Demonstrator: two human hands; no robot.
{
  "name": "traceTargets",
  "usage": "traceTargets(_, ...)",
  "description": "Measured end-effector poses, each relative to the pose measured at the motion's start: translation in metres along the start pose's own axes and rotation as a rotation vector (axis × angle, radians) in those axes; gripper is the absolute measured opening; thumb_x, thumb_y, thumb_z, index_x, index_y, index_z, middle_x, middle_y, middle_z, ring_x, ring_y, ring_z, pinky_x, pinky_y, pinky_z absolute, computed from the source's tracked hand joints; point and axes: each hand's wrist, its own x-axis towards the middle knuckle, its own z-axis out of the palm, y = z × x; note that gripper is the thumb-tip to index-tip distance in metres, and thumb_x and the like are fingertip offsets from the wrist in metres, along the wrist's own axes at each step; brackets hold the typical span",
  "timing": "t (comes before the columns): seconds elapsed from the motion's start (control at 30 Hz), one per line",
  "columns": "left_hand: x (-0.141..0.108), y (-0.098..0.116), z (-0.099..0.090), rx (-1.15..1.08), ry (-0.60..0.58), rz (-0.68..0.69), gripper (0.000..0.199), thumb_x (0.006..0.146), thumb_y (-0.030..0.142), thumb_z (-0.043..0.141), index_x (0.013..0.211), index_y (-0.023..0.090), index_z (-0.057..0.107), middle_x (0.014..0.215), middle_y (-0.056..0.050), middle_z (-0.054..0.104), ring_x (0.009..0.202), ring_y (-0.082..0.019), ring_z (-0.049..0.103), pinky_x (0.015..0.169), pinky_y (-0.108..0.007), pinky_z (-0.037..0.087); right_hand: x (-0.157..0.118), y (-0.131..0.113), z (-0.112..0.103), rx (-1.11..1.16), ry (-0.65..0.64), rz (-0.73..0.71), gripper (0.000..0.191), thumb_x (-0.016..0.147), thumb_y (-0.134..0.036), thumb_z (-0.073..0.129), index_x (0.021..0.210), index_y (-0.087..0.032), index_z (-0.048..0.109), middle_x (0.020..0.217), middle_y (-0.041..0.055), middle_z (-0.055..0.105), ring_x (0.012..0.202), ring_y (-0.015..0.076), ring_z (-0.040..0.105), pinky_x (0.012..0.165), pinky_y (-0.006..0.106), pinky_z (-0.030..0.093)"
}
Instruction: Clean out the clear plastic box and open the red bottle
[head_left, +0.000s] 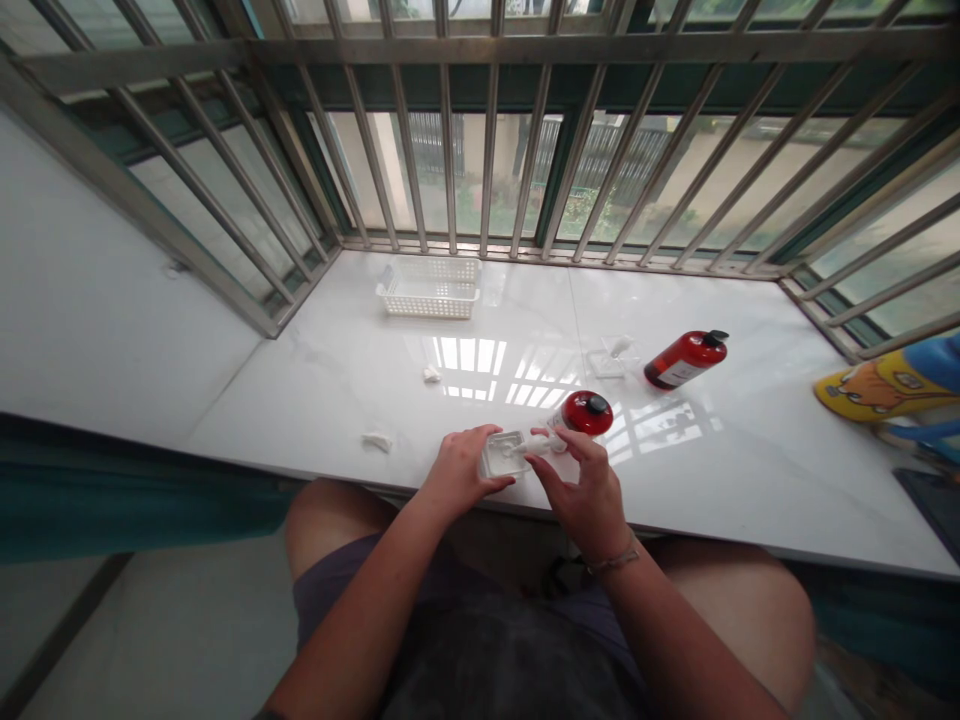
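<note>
My left hand point(466, 468) is closed around the left side of a small clear rectangular box point(506, 456), held near the counter's front edge. The inside of the box looks whitish and shiny. My right hand point(586, 485) pinches a small translucent whitish piece point(538, 443) between thumb and fingers, over the box's right side. Its exact kind is too small to make out. Just behind my right hand stands a red bottle point(587, 411) with a black cap, partly hidden by the fingers.
Another red bottle point(684, 360) with a black pump top lies or leans at the right. Near it is a clear square lid-like piece point(606, 364). A white basket point(429, 303) stands at the back. Crumpled white bits point(431, 375) lie left. A yellow-blue container point(885, 380) is far right.
</note>
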Motion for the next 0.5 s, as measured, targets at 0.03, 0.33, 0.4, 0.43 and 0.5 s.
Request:
traceTargets(0.03, 0.000, 0.000, 0.000, -0.001, 0.001, -0.002, 0.078, 0.074, 0.035, 0.101, 0.139, 0.027, 0.059, 0.142, -0.009, 0.071, 0.127, -0.034, 0.069, 0.114, -0.051, 0.046, -0.001, -0.001, 0.000, 0.019, -0.006, 0.036, 0.055, 0.100, -0.030, 0.078, 0.147, -0.030, 0.049, 0.126, 0.0112, 0.076, 0.112, 0.0303, 0.079, 0.090, 0.050, 0.070)
traceTargets(0.33, 0.000, -0.003, 0.003, -0.004, 0.015, 0.010, 0.077, 0.074, 0.036, 0.100, 0.139, 0.028, 0.058, 0.139, -0.008, 0.073, 0.127, -0.034, 0.069, 0.114, -0.050, 0.046, 0.007, -0.012, -0.014, 0.154, -0.228, 0.412, 0.047, 0.100, -0.047, 0.073, 0.139, -0.024, 0.061, 0.128, 0.0142, 0.077, 0.101, 0.0280, 0.079, 0.089, 0.046, 0.067)
traceTargets(0.4, 0.001, -0.003, 0.003, -0.006, 0.014, 0.005, 0.077, 0.074, 0.036, 0.100, 0.138, 0.028, 0.059, 0.139, -0.008, 0.073, 0.127, -0.034, 0.070, 0.114, -0.050, 0.046, 0.010, -0.014, -0.019, 0.156, -0.277, 0.476, 0.043, 0.099, -0.051, 0.072, 0.131, -0.024, 0.063, 0.124, 0.0136, 0.077, 0.092, 0.0271, 0.079, 0.077, 0.041, 0.067)
traceTargets(0.43, 0.001, -0.003, 0.003, -0.007, 0.015, 0.003, 0.077, 0.074, 0.036, 0.100, 0.138, 0.028, 0.059, 0.139, -0.008, 0.073, 0.126, -0.034, 0.070, 0.114, -0.050, 0.046, 0.012, -0.016, -0.022, 0.158, -0.307, 0.509, 0.042, 0.099, -0.053, 0.072, 0.128, -0.024, 0.063, 0.123, 0.0134, 0.077, 0.089, 0.0267, 0.079, 0.071, 0.038, 0.065)
traceTargets(0.5, 0.001, -0.002, 0.002, -0.010, 0.014, 0.001, 0.077, 0.073, 0.035, 0.100, 0.138, 0.028, 0.059, 0.138, -0.007, 0.073, 0.126, -0.034, 0.070, 0.114, -0.050, 0.046, 0.016, -0.020, -0.027, 0.169, -0.369, 0.555, 0.041, 0.100, -0.054, 0.070, 0.127, -0.025, 0.063, 0.122, 0.0124, 0.077, 0.087, 0.0258, 0.078, 0.067, 0.035, 0.063)
